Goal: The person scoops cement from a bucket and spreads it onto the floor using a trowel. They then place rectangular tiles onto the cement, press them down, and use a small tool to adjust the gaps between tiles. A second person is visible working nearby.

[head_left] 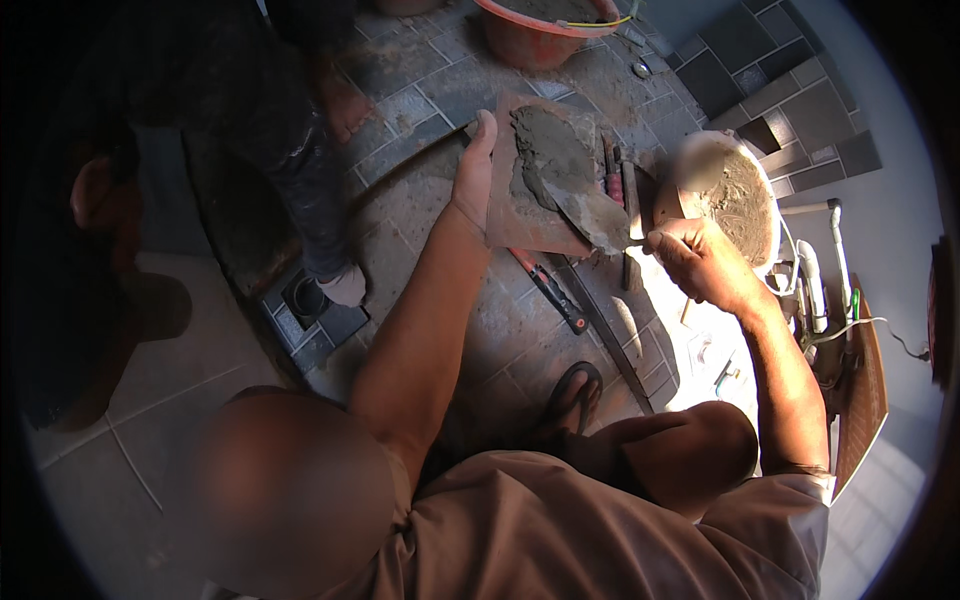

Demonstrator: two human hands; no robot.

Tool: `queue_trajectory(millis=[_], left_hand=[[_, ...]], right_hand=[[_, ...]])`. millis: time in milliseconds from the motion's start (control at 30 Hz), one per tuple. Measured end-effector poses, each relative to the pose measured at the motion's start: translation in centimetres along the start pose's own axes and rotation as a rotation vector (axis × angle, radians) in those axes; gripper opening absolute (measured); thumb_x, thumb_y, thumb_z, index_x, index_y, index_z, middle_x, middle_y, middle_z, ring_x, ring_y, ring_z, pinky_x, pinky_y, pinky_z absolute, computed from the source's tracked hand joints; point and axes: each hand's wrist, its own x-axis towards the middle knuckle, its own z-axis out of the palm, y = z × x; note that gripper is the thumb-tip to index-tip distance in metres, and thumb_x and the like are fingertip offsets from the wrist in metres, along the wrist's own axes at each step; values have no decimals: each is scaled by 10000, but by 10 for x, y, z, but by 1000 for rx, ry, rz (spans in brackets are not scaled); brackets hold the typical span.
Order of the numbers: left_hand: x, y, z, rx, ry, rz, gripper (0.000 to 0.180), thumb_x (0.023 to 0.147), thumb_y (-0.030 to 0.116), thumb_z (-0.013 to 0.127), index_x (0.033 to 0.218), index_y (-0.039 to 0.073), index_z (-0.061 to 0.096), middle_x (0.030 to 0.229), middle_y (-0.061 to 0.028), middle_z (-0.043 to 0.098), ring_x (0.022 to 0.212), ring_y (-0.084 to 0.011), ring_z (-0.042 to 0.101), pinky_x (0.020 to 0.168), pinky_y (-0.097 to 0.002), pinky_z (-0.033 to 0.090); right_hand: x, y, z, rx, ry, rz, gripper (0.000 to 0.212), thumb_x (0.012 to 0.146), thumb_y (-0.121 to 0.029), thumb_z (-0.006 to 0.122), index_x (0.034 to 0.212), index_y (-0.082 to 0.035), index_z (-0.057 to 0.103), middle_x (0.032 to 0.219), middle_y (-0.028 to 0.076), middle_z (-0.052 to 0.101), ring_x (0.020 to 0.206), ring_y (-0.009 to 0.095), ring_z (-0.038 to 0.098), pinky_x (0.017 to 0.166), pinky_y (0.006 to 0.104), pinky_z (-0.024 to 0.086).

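Observation:
My left hand grips a square, light-brown tile by its left edge, holding it tilted above the floor. Grey wet mortar lies in a thick heap over the tile's upper and middle part. In my right hand, closed in a fist, is a trowel. Its mortar-smeared blade rests against the tile's lower right, at the edge of the heap. The trowel's handle is mostly hidden inside my fingers.
A red tub of mortar stands at the far side, a pale bucket of mortar at the right. A red-and-black-handled tool and a long dark bar lie below the tile. At left, a co-worker's gloved hand rests near a round floor opening.

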Motion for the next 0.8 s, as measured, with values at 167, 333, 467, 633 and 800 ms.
queue_trajectory(millis=[167, 333, 467, 633, 800], left_hand=[[-5, -1, -1, -30, -69, -41, 993, 987, 817, 390, 1621, 54, 379, 1575, -328, 452, 1434, -560, 447, 1129, -735, 403], [-16, 10, 0, -125, -198, -122, 1011, 985, 827, 363, 1636, 53, 354, 1604, -336, 404, 1448, -563, 434, 1126, -762, 391], [-11, 7, 10, 24, -84, -53, 968, 1012, 807, 319, 1625, 60, 376, 1606, -284, 439, 1438, -544, 457, 1132, -728, 411], [-10, -4, 4, 142, 20, -1, 944, 1023, 803, 287, 1605, 69, 413, 1569, -222, 518, 1425, -436, 517, 1165, -589, 450], [-14, -9, 6, 136, 59, -103, 950, 1016, 815, 278, 1607, 85, 420, 1579, -194, 517, 1434, -396, 514, 1183, -545, 439]], right_hand=[[-6, 19, 17, -183, 128, -306, 171, 1040, -154, 640, 1011, -16, 737, 829, 125, 712, 781, 280, 690, 761, 412, 543], [-4, 11, 16, -219, 188, -215, 254, 1061, -226, 602, 1077, -21, 751, 919, 148, 754, 838, 362, 719, 781, 453, 568], [-10, 16, 20, -347, 323, -482, 221, 1029, -223, 676, 1006, -5, 704, 840, 172, 678, 714, 401, 635, 676, 433, 536], [11, 3, 26, -606, 614, -513, 277, 1026, -328, 664, 1077, -76, 767, 899, 162, 694, 845, 414, 697, 751, 491, 563], [16, -6, 7, -123, 228, -115, 323, 1030, -302, 603, 1078, -28, 766, 700, 111, 626, 685, 239, 646, 650, 384, 543]])
